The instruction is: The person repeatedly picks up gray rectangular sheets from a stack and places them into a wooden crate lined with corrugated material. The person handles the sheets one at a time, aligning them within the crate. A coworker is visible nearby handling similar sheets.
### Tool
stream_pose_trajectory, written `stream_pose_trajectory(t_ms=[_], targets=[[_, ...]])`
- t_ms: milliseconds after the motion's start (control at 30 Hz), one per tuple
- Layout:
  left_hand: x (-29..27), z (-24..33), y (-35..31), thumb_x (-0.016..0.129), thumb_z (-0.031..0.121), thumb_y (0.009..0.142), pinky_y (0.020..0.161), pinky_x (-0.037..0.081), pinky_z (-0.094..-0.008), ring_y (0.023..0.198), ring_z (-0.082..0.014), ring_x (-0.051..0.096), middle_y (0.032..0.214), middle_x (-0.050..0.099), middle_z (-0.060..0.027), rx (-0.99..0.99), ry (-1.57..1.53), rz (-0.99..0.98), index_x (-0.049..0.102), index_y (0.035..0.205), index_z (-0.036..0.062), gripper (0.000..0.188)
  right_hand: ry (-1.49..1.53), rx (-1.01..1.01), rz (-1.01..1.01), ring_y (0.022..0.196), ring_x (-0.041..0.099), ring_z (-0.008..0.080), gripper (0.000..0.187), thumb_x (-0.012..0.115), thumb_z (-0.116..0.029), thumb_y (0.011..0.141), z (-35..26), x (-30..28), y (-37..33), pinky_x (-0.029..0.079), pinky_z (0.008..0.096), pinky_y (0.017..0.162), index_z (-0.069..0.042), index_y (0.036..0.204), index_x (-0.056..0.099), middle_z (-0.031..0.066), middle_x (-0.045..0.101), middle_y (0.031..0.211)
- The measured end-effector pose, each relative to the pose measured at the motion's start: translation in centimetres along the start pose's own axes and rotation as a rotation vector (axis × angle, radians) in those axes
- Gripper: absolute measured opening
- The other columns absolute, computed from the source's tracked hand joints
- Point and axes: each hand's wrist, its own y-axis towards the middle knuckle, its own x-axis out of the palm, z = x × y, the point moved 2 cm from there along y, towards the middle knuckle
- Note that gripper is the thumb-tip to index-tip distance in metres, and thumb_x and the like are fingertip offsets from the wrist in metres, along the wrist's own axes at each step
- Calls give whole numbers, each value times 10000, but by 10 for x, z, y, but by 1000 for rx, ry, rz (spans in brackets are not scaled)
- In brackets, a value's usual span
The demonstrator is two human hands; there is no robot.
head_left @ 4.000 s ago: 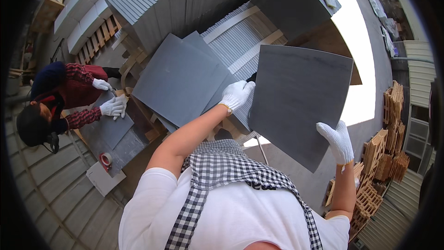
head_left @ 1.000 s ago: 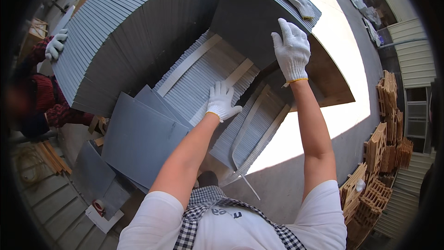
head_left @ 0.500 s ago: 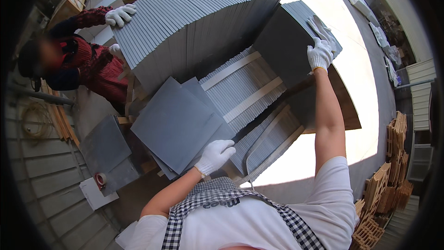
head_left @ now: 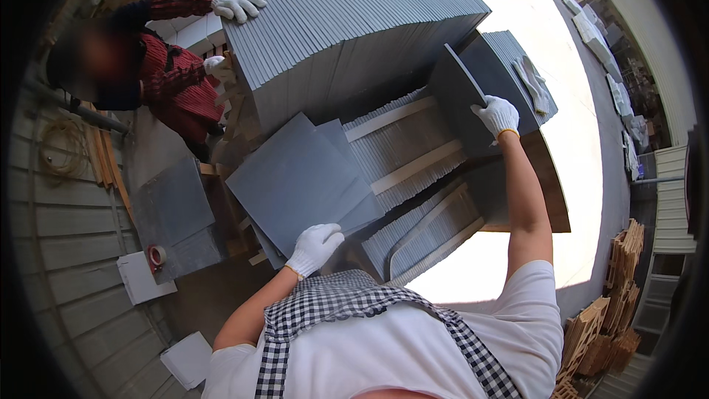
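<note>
My right hand (head_left: 496, 117), in a white knit glove, grips the edge of a thin dark-grey tile (head_left: 459, 90). The tile stands on edge, tilted away from a short upright stack of like tiles (head_left: 509, 55). An empty white glove (head_left: 533, 85) lies on that stack. My left hand (head_left: 316, 248), also gloved, is at the near edge of a flat grey tile (head_left: 299, 177), fingers loosely bent with nothing visible in them; whether it touches the tile is unclear. More flat tiles lie beneath that one.
A long row of upright tiles (head_left: 354, 22) stands at the back. Strapped tile bundles (head_left: 402, 140) lie in the middle. At left, a person in a red apron (head_left: 173, 96) rests a gloved hand on the row. A tape roll (head_left: 156, 256) and wooden pallets (head_left: 591, 332) are at the sides.
My right hand has pulled one tile away from the short stack, toward me and left. My left hand has drawn back a little to the left. The view has shifted.
</note>
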Motion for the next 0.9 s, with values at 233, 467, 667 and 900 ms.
stream_pose_trajectory(t_ms=[233, 467, 667, 900], targets=[[-12, -10, -2, 608, 299, 904, 856, 516, -424, 955, -350, 661, 1010, 709, -160, -72, -99, 28, 705, 1034, 38, 308, 127, -71, 91, 858, 674, 398, 368, 691, -432, 831, 0, 5, -28, 523, 480, 766, -81, 928, 735, 184, 711, 863], [8, -1, 19, 605, 370, 941, 926, 509, -364, 1069, -291, 666, 1160, 691, -178, -274, -450, -11, 614, 1257, 2, 484, 890, 21, -198, 697, 655, 172, 353, 714, -319, 884, -38, -86, -125, 506, 307, 680, 21, 975, 727, 59, 708, 786], [-1, -14, 29, 570, 457, 974, 969, 494, -347, 1152, -265, 621, 1233, 645, -173, -580, -875, 62, 443, 1441, 15, 656, 1251, 72, -389, 853, 652, 138, 391, 706, -302, 912, -117, -98, -213, 530, 289, 738, 39, 1103, 685, 73, 699, 954], [-25, -120, -31, 621, 389, 973, 617, 411, -309, 644, -89, 450, 672, 510, 28, -734, -968, 783, 595, 762, 40, 409, 1374, 73, -569, 783, 646, 156, 491, 719, -388, 894, -210, 52, -236, 529, 276, 722, 33, 1140, 662, 90, 694, 933]])
